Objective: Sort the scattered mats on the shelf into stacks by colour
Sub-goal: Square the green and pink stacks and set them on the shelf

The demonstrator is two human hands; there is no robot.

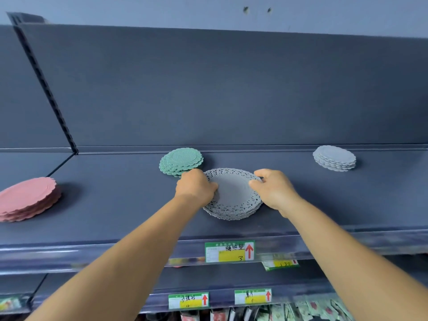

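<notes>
A stack of grey lace-edged round mats [232, 195] lies mid-shelf near the front. My left hand [195, 186] grips its left edge with curled fingers. My right hand [272, 188] pinches its right edge. Just behind and to the left sits a green stack of mats [181, 161], close to my left hand. A pink stack [27, 199] rests at the far left. A pale grey scalloped stack [334, 158] stands at the back right.
The dark shelf [115, 200] has a tall back panel and a slotted upright [46, 89] at the left. Price labels [229, 251] hang along the front rail. Lower shelves hold packaged goods [301, 311].
</notes>
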